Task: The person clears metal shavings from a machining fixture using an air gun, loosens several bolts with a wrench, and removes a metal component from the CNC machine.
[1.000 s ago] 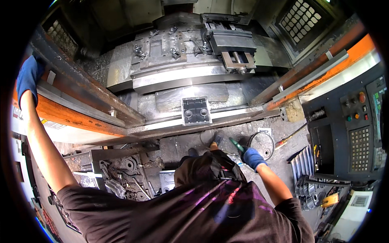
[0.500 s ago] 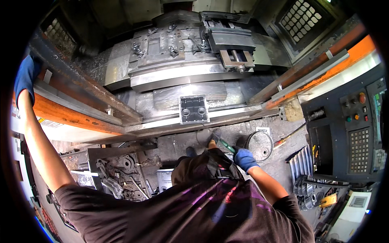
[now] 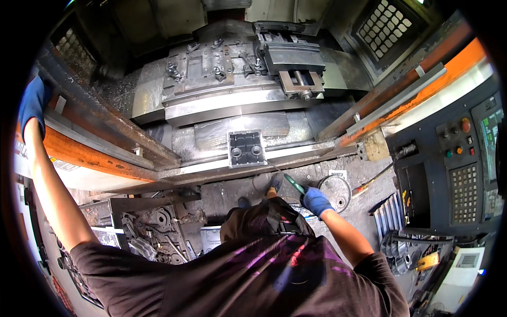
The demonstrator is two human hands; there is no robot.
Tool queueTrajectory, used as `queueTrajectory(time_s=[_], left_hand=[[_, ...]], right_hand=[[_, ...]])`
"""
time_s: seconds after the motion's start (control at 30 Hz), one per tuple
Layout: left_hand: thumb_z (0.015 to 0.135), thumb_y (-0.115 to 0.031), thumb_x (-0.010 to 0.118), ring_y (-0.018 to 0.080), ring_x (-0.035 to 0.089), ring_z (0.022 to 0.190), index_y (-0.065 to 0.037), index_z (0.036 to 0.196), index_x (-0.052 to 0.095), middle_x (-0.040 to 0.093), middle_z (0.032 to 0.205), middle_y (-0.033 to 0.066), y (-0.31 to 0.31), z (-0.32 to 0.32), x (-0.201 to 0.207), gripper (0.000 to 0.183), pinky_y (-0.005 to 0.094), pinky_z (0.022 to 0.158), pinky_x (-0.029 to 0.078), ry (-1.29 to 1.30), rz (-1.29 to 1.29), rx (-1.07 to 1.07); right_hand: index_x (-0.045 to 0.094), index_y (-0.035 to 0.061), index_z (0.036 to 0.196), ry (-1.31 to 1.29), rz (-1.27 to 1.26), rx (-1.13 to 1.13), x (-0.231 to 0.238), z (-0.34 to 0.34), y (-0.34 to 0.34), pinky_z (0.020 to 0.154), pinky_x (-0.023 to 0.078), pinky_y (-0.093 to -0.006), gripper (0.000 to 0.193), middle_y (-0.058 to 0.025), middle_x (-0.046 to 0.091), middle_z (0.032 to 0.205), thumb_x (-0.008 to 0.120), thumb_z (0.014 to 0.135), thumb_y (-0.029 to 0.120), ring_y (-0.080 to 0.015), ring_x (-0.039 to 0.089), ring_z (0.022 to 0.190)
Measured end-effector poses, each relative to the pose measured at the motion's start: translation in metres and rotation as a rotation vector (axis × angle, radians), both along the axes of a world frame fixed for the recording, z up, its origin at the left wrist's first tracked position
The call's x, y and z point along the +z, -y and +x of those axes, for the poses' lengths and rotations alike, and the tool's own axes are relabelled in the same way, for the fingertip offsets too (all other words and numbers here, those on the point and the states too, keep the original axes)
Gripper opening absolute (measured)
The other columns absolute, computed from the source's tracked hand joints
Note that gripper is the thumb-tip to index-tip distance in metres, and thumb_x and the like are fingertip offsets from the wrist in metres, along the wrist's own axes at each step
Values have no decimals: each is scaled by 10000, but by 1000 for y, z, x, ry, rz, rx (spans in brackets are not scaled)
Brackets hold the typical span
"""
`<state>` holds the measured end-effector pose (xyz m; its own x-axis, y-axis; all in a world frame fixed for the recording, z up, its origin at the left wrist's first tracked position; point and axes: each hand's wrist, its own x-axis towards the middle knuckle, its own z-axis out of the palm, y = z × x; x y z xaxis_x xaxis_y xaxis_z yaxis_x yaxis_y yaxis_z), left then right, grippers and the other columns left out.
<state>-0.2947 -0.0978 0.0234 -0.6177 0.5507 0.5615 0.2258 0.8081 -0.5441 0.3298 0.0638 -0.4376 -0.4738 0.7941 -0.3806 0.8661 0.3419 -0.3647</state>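
Note:
My left arm reaches out to the far left, where my left hand (image 3: 33, 103) in a blue glove is closed on the edge of the orange sliding door (image 3: 100, 159). My right hand (image 3: 316, 202), also blue-gloved, is wrapped around a green-handled tool (image 3: 293, 183). Its thin dark shaft points up and left toward a square grey metal housing (image 3: 246, 164) with two round bores. That housing sits on the machine's front sill. The shaft's tip lies close to the housing's lower right corner; whether they touch I cannot tell.
Inside the machine, a clamped fixture plate (image 3: 195, 71) and a vise (image 3: 293, 58) sit on the table. At right stands a control panel (image 3: 465, 193). Below it are finned metal parts (image 3: 396, 243); a round bucket (image 3: 338, 187) is on the floor. Metal parts fill a tray (image 3: 158, 224) at lower left.
My right hand has risen a little, bringing the green-handled tool's shaft nearer the housing. My left hand stays at the door. The whole view has shifted slightly.

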Motion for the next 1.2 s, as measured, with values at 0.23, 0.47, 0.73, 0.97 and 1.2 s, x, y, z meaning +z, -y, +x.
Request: queueTrajectory(time_s=[0.23, 0.47, 0.73, 0.97, 1.2], left_hand=[[778, -257, 613, 311, 674, 762, -52, 854, 687, 671, 796, 187, -3, -44, 1, 231, 399, 621, 501, 171, 73, -73], [809, -207, 570, 350, 657, 839, -42, 944, 651, 658, 859, 212, 3, -72, 2, 228, 413, 684, 486, 325, 149, -106], [800, -194, 575, 444, 583, 889, -41, 919, 648, 608, 884, 253, 4, -55, -2, 207, 438, 679, 476, 225, 115, -157], [786, -213, 592, 424, 588, 938, -54, 953, 661, 619, 928, 241, 2, -40, 4, 241, 444, 705, 492, 247, 68, -83], [783, -217, 597, 415, 601, 921, -53, 936, 668, 622, 921, 242, 3, -52, -1, 234, 436, 698, 493, 230, 93, -91]], right_hand=[[619, 104, 1068, 158, -18, -100, -11, -42, -36, 819, 494, -468, 300, -244, 634, 980, 533, 795, 193, -395, 615, 935], [628, 91, 1050, 164, -27, -164, -21, -43, -47, 824, 496, -452, 299, -237, 635, 986, 544, 790, 212, -397, 612, 939], [642, 68, 1012, 126, -102, -114, -13, -60, -44, 799, 494, -465, 262, -234, 642, 971, 545, 807, 199, -398, 616, 926], [670, 48, 914, 17, -99, -44, -22, -99, -40, 711, 504, -450, 220, -232, 655, 871, 560, 798, 199, -399, 634, 843], [647, 40, 1005, 75, -263, 35, 11, -132, -35, 781, 494, -439, 274, -250, 636, 956, 554, 791, 184, -392, 619, 924]])
